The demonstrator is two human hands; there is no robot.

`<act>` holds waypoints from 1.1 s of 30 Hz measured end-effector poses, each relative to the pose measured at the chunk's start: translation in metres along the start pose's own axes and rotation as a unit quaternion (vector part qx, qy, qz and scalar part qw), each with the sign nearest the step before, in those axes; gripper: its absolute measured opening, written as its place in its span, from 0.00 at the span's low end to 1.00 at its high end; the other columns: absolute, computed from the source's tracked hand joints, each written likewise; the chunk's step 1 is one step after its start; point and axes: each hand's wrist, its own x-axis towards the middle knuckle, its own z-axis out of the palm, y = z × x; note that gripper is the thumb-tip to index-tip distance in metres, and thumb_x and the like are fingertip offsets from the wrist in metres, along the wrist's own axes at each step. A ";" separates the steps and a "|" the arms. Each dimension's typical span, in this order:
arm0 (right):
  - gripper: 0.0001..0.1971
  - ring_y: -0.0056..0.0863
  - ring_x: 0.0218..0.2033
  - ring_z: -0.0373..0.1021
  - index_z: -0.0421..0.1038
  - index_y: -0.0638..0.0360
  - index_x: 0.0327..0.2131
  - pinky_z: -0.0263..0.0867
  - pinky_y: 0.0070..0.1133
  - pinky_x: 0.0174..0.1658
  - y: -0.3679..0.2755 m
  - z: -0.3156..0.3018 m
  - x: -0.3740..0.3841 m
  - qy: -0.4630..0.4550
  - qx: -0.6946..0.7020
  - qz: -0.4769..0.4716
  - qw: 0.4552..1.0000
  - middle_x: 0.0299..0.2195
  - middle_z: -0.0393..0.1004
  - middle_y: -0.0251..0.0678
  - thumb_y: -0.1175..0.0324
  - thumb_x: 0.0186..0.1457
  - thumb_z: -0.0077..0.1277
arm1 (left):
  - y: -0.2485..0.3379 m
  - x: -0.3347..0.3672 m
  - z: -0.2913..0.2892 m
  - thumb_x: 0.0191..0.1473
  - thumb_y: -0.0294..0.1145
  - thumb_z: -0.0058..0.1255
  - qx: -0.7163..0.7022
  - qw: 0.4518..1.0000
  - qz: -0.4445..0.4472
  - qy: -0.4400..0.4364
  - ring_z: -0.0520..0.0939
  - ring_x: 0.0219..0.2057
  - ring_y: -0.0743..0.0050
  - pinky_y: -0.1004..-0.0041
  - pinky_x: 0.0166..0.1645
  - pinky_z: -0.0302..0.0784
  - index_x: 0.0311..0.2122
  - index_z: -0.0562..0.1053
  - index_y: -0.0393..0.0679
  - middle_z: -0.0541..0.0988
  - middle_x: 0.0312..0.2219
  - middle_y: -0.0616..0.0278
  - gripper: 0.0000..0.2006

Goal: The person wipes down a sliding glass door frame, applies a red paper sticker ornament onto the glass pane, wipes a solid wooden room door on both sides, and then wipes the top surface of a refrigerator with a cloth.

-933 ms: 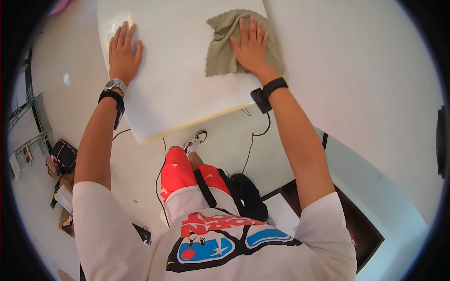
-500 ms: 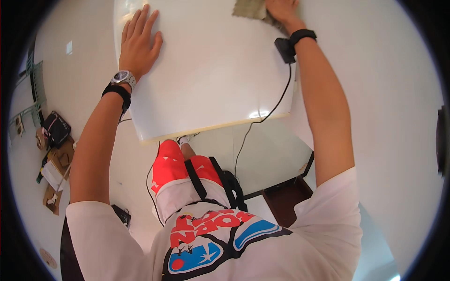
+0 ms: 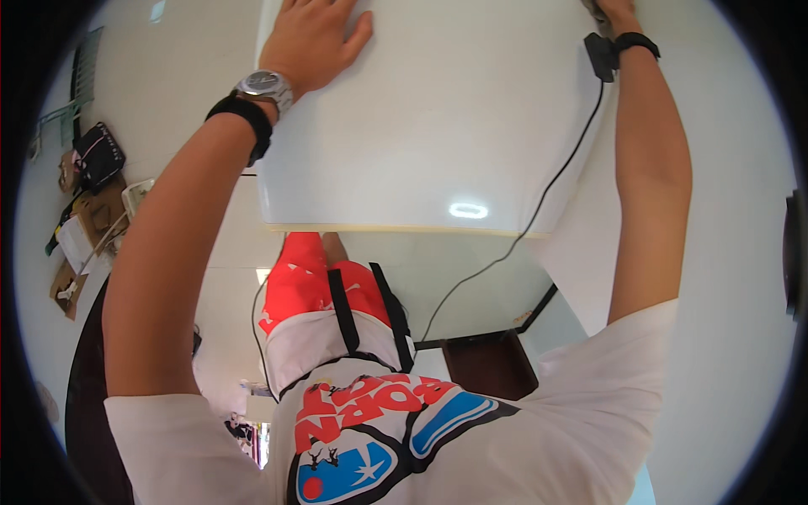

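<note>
My left hand (image 3: 313, 40) rests palm down near the left edge of a glossy white tabletop (image 3: 421, 135). Its thumb stands apart from the fingers, whose tips run out of the picture at the top. At the table's far right edge, my right hand (image 3: 620, 12) is on a grey-green cloth (image 3: 594, 12), mostly cut off by the upper border. Strapped at the right wrist is a small black device (image 3: 600, 57) with a black cable (image 3: 551, 181) hanging from it. A silver watch (image 3: 263, 82) and a black band (image 3: 244, 118) circle my left wrist.
Below the table's near edge, the cable runs down toward my waist. A dark brown open compartment (image 3: 488, 364) sits at lower right. On the floor at left are a black bag (image 3: 99, 157), cardboard (image 3: 67, 290) and other clutter. A white wall (image 3: 732, 210) lies to the right.
My right hand has moved right with the cloth, out to the table's edge and partly out of view. The left hand appears farther right and higher as the view shifted.
</note>
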 end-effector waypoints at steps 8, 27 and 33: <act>0.32 0.62 0.85 0.40 0.50 0.58 0.83 0.36 0.50 0.85 -0.021 0.047 0.006 -0.002 0.084 0.006 0.996 0.85 0.41 0.60 0.56 0.84 0.26 | -0.007 -0.009 0.071 0.75 0.46 0.48 0.042 0.996 -0.055 -0.047 0.64 0.81 0.50 0.51 0.84 0.57 0.79 0.66 0.53 0.66 0.80 0.57 0.31; 0.42 0.61 0.86 0.37 0.50 0.54 0.84 0.30 0.57 0.84 -0.143 -0.039 -0.148 0.066 0.317 0.096 0.941 0.85 0.45 0.58 0.38 0.78 0.32 | -0.034 0.012 0.069 0.75 0.45 0.45 0.044 0.997 0.019 0.057 0.60 0.82 0.46 0.48 0.85 0.53 0.78 0.66 0.50 0.62 0.81 0.51 0.30; 0.42 0.59 0.86 0.38 0.51 0.56 0.84 0.30 0.56 0.84 -0.164 -0.039 -0.203 0.108 0.346 0.083 0.928 0.85 0.45 0.56 0.39 0.79 0.34 | -0.082 0.032 0.108 0.78 0.51 0.41 0.021 0.988 0.102 0.110 0.65 0.80 0.50 0.47 0.84 0.58 0.78 0.69 0.59 0.66 0.80 0.57 0.29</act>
